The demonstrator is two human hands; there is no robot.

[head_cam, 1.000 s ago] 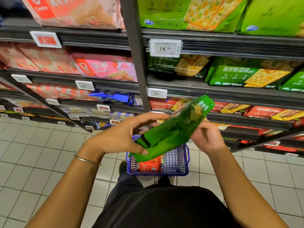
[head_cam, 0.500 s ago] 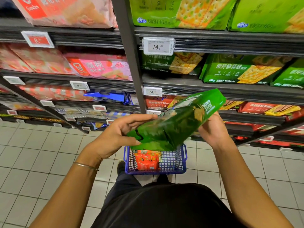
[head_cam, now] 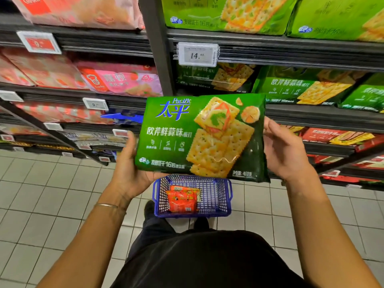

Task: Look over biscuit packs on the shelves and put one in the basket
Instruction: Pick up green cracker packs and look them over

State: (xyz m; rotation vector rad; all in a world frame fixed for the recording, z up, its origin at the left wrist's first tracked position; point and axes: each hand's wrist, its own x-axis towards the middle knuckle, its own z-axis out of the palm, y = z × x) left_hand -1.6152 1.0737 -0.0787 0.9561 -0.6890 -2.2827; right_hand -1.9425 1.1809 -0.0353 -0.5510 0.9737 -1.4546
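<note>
On the far left, pink biscuit packs (head_cam: 116, 80) fill the upper shelves (head_cam: 83, 41); at least four show, though the blurred ones further left cannot be counted surely. Two price tags with a red panel and a 9 hang there, one (head_cam: 38, 43) on the top rail and one (head_cam: 95, 104) two rails lower. A thin bangle (head_cam: 108, 205) circles the left wrist.

The left hand (head_cam: 129, 173) cups the lower left corner of one green biscuit pack (head_cam: 199, 138), thumb up along its left edge, fingers hidden behind it. The pack is held flat-on to the camera, front printed with square crackers, in the air in front of the shelves and directly above the basket. The right hand (head_cam: 284, 150) grips the pack's right edge, thumb laid on the front and fingers curled behind, so both hands clamp it from the sides.

Below, one blue plastic basket (head_cam: 223, 196) sits on the tiled floor (head_cam: 41, 204) near the person's feet. Inside lies one orange-red snack packet (head_cam: 181, 199), flat on the bottom toward the left.

Above the held pack, a white price tag (head_cam: 197, 55) reads 14. To the right, similar green packs (head_cam: 307, 90) line two shelves, at least five in view. Lower right, red packs (head_cam: 332, 137) lie on the lower shelves, too blurred to count.
</note>
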